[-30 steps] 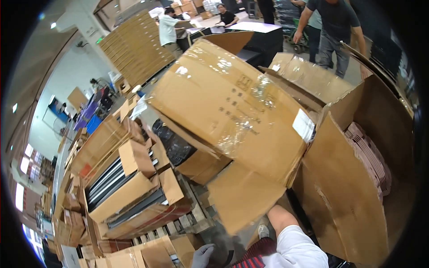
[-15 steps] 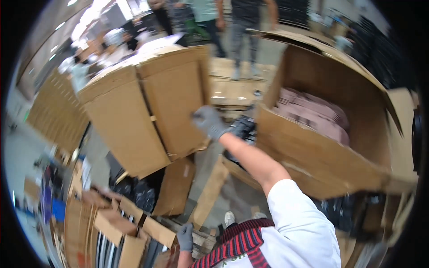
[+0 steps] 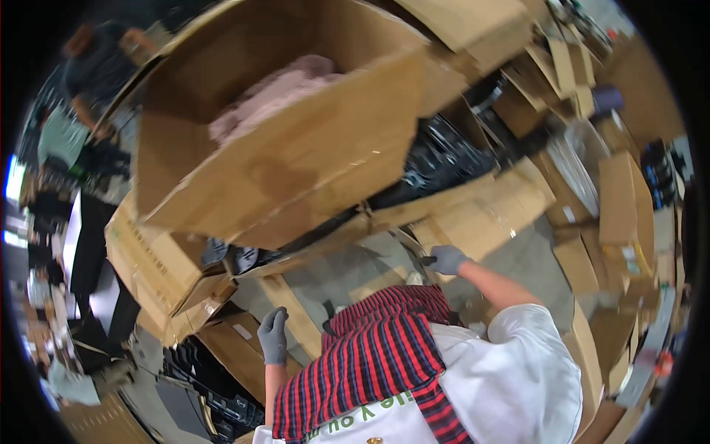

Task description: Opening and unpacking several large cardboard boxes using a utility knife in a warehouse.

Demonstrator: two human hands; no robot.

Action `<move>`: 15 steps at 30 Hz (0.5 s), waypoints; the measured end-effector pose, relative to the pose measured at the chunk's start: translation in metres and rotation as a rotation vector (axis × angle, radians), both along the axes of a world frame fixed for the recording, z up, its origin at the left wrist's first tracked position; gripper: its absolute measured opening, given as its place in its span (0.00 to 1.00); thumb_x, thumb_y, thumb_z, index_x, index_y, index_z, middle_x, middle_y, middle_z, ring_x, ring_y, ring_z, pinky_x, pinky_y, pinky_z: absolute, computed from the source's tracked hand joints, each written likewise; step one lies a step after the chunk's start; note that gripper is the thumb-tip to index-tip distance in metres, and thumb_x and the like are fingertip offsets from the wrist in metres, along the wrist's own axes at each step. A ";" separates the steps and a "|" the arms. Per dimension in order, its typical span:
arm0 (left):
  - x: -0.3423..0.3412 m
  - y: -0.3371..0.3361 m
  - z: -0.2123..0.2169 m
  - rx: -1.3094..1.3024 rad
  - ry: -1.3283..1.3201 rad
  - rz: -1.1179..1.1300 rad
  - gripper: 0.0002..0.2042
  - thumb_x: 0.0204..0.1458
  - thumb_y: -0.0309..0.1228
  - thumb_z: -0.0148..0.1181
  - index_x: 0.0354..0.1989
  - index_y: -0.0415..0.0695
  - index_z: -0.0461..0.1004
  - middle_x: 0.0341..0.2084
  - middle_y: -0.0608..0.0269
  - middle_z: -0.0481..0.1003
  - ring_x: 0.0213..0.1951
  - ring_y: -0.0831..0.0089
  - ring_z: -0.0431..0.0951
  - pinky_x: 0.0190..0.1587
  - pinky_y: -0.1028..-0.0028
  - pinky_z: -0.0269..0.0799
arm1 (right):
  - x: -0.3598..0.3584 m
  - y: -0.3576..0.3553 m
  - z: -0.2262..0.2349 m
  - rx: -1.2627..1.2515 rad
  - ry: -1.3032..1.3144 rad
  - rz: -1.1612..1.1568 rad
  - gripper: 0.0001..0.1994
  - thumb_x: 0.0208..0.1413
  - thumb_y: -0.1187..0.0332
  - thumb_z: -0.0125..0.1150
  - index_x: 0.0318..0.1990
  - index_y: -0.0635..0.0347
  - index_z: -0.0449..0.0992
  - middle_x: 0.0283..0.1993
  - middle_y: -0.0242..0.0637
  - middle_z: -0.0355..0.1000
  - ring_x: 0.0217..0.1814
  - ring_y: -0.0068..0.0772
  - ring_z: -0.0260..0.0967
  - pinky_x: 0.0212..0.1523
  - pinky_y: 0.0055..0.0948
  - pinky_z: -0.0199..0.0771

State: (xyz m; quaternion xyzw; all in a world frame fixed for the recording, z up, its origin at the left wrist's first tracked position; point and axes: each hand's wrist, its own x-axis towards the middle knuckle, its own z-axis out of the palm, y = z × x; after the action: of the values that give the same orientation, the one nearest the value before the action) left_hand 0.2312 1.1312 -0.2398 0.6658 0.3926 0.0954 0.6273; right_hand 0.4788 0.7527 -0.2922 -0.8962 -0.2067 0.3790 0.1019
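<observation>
My left hand (image 3: 274, 337), in a grey glove, is raised beside a cardboard strip (image 3: 292, 314). Its fingers are loosely bent and nothing shows in them. My right hand (image 3: 447, 260), also gloved in grey, is closed beside a flattened cardboard piece (image 3: 484, 222). A small dark tip sticks out at its fingers; what it belongs to I cannot make out. Ahead of both hands stands a large open cardboard box (image 3: 296, 185) with a pinkish soft bundle (image 3: 277, 96) inside. Neither hand touches the box.
Black plastic-wrapped goods (image 3: 444, 155) lie behind the big box's right side. A brown carton (image 3: 159, 263) stands at left, with black parts (image 3: 214, 392) below it. More cartons (image 3: 625, 207) crowd the right. Another person (image 3: 103, 63) is at far left.
My view has swung to the right, so the open box now lies ahead. My right hand has drawn back from the tall carton toward my body; my left hand is raised.
</observation>
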 end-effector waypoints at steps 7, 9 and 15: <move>0.049 -0.072 -0.070 -0.051 0.338 -0.411 0.11 0.49 0.30 0.57 0.38 0.35 0.75 0.27 0.65 0.75 0.32 0.80 0.71 0.38 0.80 0.67 | -0.136 -0.187 -0.105 0.032 0.282 -0.541 0.20 0.36 0.54 0.60 0.34 0.61 0.76 0.34 0.50 0.73 0.39 0.50 0.70 0.41 0.37 0.69; 0.056 -0.089 -0.080 -0.038 0.430 -0.459 0.12 0.49 0.30 0.57 0.37 0.35 0.75 0.27 0.65 0.75 0.32 0.80 0.71 0.37 0.80 0.67 | -0.143 -0.209 -0.111 0.017 0.280 -0.661 0.19 0.37 0.55 0.59 0.33 0.61 0.76 0.33 0.50 0.73 0.38 0.50 0.70 0.41 0.37 0.69; 0.116 -0.133 -0.079 -0.110 0.476 -0.756 0.17 0.47 0.36 0.59 0.41 0.34 0.73 0.30 0.61 0.75 0.35 0.74 0.73 0.40 0.75 0.68 | -0.124 -0.264 -0.102 0.112 0.087 -1.041 0.16 0.40 0.62 0.59 0.35 0.64 0.75 0.29 0.49 0.73 0.31 0.45 0.72 0.33 0.34 0.69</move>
State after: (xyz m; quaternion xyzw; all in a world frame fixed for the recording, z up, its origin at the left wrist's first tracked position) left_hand 0.3471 0.9987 -0.3189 0.7315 0.2596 -0.3171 0.5449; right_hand 0.3546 0.4885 -0.3947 -0.8569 0.2507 0.3033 0.3329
